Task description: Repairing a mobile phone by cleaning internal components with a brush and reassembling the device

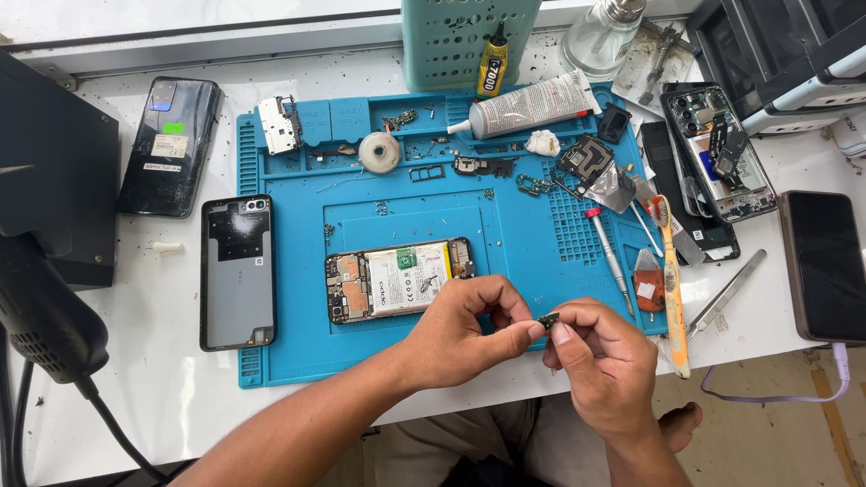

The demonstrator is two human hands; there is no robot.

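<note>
Both hands, left hand (465,329) and right hand (600,356), pinch a small dark part (548,319) between fingers, just below-right of the opened phone (399,279). Phone lies on blue mat (289,343) over cluttered white worktop (162,406); glue tube (528,105) above it.

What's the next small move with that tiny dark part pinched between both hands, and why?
Probably carry the tiny dark component up to the opened phone with the white battery on the blue silicone mat. Both the left hand and the right hand pinch it just off the mat's near edge, and the phone's board lies exposed close by. Where it seats is too small to tell.
</note>
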